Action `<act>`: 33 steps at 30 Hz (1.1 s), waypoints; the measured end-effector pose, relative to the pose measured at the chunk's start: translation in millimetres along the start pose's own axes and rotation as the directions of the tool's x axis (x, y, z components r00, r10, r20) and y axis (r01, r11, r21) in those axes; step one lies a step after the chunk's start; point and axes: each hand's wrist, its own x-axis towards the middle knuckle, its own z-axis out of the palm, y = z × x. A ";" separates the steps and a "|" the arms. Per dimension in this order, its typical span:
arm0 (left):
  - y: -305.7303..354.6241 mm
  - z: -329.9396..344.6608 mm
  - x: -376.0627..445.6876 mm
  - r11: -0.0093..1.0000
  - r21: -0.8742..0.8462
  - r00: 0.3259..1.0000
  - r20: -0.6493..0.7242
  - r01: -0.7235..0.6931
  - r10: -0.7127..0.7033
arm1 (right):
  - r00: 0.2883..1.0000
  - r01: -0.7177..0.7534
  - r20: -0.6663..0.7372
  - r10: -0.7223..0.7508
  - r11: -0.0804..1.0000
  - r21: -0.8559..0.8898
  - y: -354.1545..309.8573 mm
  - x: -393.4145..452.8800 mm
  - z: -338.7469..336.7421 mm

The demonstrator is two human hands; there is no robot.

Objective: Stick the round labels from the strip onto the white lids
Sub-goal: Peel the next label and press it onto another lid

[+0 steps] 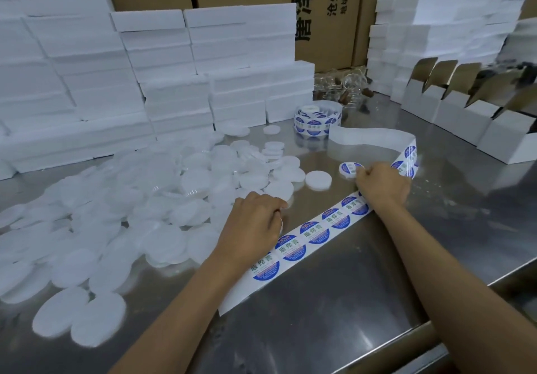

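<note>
On steel table (377, 272) – strip (316, 229) runs diag. (near-left to far-right).

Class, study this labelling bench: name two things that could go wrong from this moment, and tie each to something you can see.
1. The right hand pinches a label at the edge of a lid; pressed down off-centre, it may sit crooked or crease.
2. The label strip runs under both forearms to the table edge; a dragging arm could pull it askew or lift labels early.
3. The left hand rests by the loose lid pile; a nudge could scatter lids.
</note>
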 end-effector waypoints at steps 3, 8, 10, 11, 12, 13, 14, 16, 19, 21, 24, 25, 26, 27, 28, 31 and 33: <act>-6.1 -0.7 -0.7 1.000 0.025 1.000 0.021 0.000 0.000 | 0.988 0.062 -0.140 -0.062 0.998 -0.007 -3.6 -5.9 2.2; -11.7 -6.8 -6.4 0.998 0.069 1.000 0.023 -0.008 0.006 | 0.942 0.335 -0.038 -0.334 0.942 0.027 -19.9 -24.8 13.8; -13.5 -7.9 -8.2 0.995 0.100 0.999 0.035 -0.025 0.022 | 0.925 0.377 0.048 -0.376 0.926 -0.001 -25.1 -31.0 18.5; -14.1 -8.6 -8.8 0.994 0.108 0.999 0.039 -0.028 0.024 | 0.917 0.395 0.060 -0.394 0.919 -0.012 -26.8 -33.4 19.0; -14.1 -9.4 -9.0 0.994 0.110 0.999 0.041 -0.026 0.022 | 0.911 0.410 0.064 -0.408 0.912 -0.019 -28.7 -35.3 18.0; -14.0 -9.5 -9.2 0.994 0.103 0.999 0.035 -0.022 0.018 | 0.906 0.421 0.064 -0.419 0.907 -0.020 -30.5 -37.2 15.9; -13.4 -9.6 -9.8 0.997 0.082 1.000 0.022 -0.008 0.006 | 0.903 0.426 0.061 -0.425 0.904 -0.012 -32.3 -39.2 13.2; -9.8 -11.9 -10.9 0.997 -0.040 0.996 -0.049 0.069 -0.071 | 0.905 0.424 0.016 -0.425 0.904 0.050 -35.4 -46.4 6.2; -3.8 -22.6 -6.9 0.889 -0.423 0.940 -0.199 0.173 -0.278 | 0.888 0.460 -0.140 -0.438 0.840 0.287 -41.2 -70.8 -6.8; -1.0 -31.5 -3.3 0.661 -0.711 0.900 -0.093 0.239 -0.425 | 0.840 0.540 -0.223 -0.494 0.720 0.435 -49.4 -94.7 -15.2; -1.9 -37.8 -4.1 0.200 -0.924 0.908 0.246 0.325 -0.340 | 0.743 0.663 -0.320 -0.587 0.582 0.470 -64.1 -125.6 -22.6; -3.7 -38.1 -6.5 0.118 -0.941 0.925 0.281 0.319 -0.255 | 0.723 0.685 -0.337 -0.604 0.562 0.463 -68.2 -132.8 -23.8; -5.1 -39.2 -9.3 0.105 -0.948 0.942 0.278 0.300 -0.187 | 0.714 0.693 -0.339 -0.613 0.553 0.462 -71.5 -139.1 -24.7; -6.5 -40.6 -11.8 0.131 -0.952 0.955 0.257 0.277 -0.149 | 0.717 0.688 -0.328 -0.615 0.553 0.470 -73.6 -144.4 -25.6; -7.9 -42.3 -13.7 0.158 -0.953 0.962 0.236 0.257 -0.138 | 0.731 0.671 -0.309 -0.608 0.559 0.487 -74.9 -149.0 -26.4; -13.9 -48.0 -18.5 0.144 -0.954 0.956 0.236 0.262 -0.176 | 0.770 0.612 -0.254 -0.585 0.566 0.552 -75.1 -161.7 -30.1; -19.5 -51.9 -24.9 0.110 -0.952 0.946 0.260 0.284 -0.194 | 0.758 0.604 -0.185 -0.626 0.565 0.562 -72.4 -170.0 -31.4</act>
